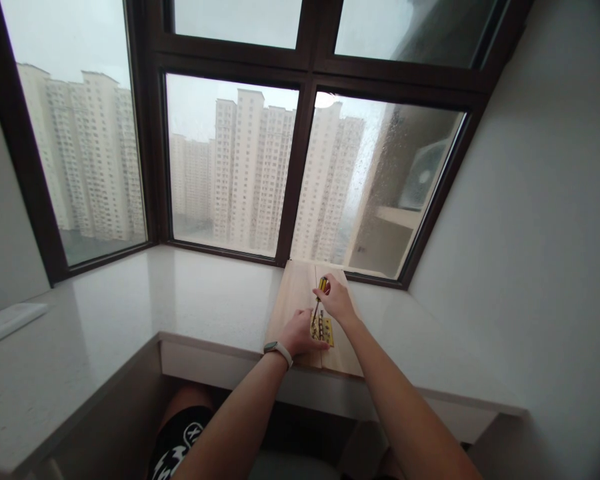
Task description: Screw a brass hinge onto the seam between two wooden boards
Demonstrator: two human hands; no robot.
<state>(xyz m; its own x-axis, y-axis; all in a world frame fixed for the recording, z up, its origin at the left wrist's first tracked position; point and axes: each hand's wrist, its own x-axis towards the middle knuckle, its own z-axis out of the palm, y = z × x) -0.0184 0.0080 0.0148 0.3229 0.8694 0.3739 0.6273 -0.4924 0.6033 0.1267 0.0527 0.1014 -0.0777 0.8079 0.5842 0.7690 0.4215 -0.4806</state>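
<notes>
Two pale wooden boards (293, 297) lie side by side on the white windowsill counter (195, 300). A brass hinge (324, 331) sits across the seam between them, near the front edge. My left hand (300, 333), with a band on its wrist, rests on the left board, its fingers curled against the hinge. My right hand (336, 300) is closed around a screwdriver (320, 293) with a yellow and black handle. The screwdriver's tip points down at the hinge.
A dark-framed bay window (300, 167) stands behind the counter, with tower blocks outside. A white wall (530, 233) closes the right side. A flat white object (7, 320) lies at the far left. My knee in black shorts (180, 440) shows below the counter.
</notes>
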